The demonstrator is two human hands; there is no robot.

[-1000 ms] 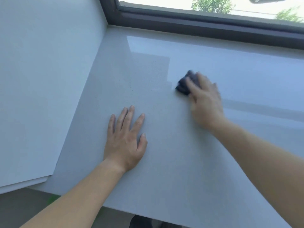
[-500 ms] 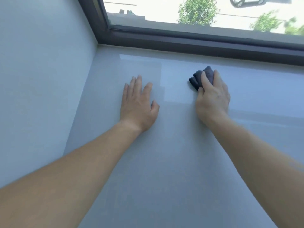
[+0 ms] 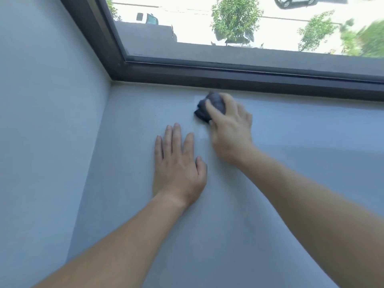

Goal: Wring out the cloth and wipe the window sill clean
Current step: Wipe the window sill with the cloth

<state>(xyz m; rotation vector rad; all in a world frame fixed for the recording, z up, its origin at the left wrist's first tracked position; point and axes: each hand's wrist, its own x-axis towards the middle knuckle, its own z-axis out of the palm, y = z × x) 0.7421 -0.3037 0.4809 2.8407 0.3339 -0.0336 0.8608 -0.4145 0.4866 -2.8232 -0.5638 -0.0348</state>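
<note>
1. Cloth (image 3: 215,100): a small dark grey-blue wad, bunched into a lump, lying on the window sill (image 3: 291,183) at its far edge, just short of the dark window frame (image 3: 228,79).
2. Its long axis runs on a slant, from the near left to the far right. The free bunched end sticks out past the fingers toward the left and the frame.
3. Right hand (image 3: 230,132): palm down on top of the cloth, fingers curled over it and gripping it against the sill. One finger lies across the front of the wad. This hand is blurred.
4. Left hand (image 3: 178,169): flat on the sill, palm down, fingers straight and slightly spread, holding nothing. It lies just beside the right hand, nearer the viewer and to its left, and apart from the cloth.
5. Both bare forearms reach in from the bottom of the view.
6. The sill is a smooth, pale grey-blue surface, meeting a plain pale wall (image 3: 52,121) on the left.
7. Through the glass, a paved area in bright sun shows green trees (image 3: 235,17) and white vehicles (image 3: 146,18), too blurred to read anything on them.
</note>
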